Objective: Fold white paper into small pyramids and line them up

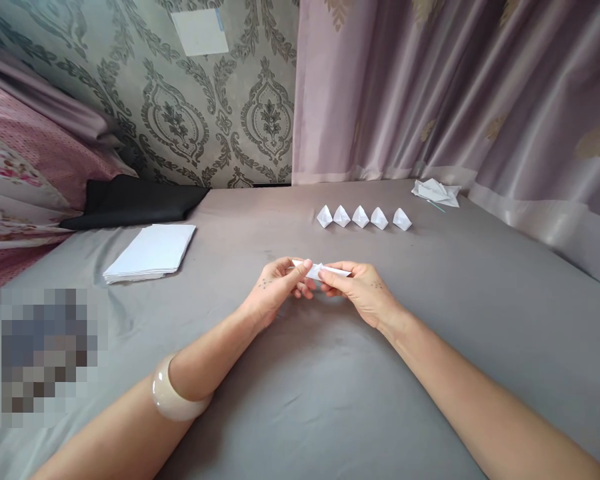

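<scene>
Between my two hands is a small white folded paper boat (316, 271), held up over the grey sheet with its long side running left to right. My left hand (281, 283) pinches its left end, thumb on top and fingers curled beneath. On the other end, my right hand (353, 283) closes in the same way, its thumb near the boat's middle peak. Fingers cover part of the paper at both ends. Beyond my hands stands a row of several finished white paper boats (361, 217), their pointed ends toward me.
To the left lies a stack of white paper sheets (150, 253), with a black cloth (135, 200) behind it. More folded white paper (436, 192) and a thin light-blue strip (436, 207) lie at the back right. Curtains (380, 87) hang along the far edge. A blurred patch (45, 353) covers the lower left.
</scene>
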`<state>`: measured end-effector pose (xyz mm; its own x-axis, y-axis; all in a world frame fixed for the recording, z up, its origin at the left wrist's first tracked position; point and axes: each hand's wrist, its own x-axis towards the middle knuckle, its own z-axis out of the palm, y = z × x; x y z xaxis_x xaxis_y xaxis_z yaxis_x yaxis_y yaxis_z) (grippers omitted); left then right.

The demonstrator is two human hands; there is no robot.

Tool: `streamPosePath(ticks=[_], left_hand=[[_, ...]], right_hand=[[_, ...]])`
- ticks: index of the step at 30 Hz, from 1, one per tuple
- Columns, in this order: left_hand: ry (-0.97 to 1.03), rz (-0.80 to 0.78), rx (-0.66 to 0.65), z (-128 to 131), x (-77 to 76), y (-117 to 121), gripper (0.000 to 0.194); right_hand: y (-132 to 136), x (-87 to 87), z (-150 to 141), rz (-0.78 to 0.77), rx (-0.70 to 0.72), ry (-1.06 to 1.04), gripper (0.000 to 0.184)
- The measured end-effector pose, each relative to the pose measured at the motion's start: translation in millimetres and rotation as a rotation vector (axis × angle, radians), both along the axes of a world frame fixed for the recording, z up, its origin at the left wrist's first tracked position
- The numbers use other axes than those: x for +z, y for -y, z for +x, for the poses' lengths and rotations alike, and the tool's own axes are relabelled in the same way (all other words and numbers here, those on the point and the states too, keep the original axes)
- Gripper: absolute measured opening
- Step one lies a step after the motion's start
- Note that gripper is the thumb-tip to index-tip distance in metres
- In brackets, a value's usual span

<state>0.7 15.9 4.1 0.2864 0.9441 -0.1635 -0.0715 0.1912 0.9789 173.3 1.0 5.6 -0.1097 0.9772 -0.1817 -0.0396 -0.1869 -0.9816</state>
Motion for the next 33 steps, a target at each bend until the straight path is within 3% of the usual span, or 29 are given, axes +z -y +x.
streamPosePath(ticks=[4,9,13,16,24,33], left_hand=[[0.048,0.001,0.008,2,-0.7,0,0.041],[0.034,0.02,0.059,3,-5.6,-1,0.035],[0.06,-0.005,0.098,3,-8.2,-1,0.04],[0.033,0.019,0.088,2,-9.0,0,0.043],[-0.211,0.139,-0.045,-2,-9.4,0,0.048],[-0.31,0.174,-0.093,-4,-4.2,1,0.052]], right_hand=[[2,-9.2,-7,0.163,-0.072,0.15,0.03],[10,-17.0,-14,0.461,-0.014,0.397,0.025],[14,-17.0,-17,0.579,0.004,0.51,0.03],[13,-17.7,-17,0.563,-0.009,0.515,0.03],[13,-13.1,-11,0.333,0.045,0.511,0.038],[12,-9.2,-10,0.295,0.103,0.453,0.032]])
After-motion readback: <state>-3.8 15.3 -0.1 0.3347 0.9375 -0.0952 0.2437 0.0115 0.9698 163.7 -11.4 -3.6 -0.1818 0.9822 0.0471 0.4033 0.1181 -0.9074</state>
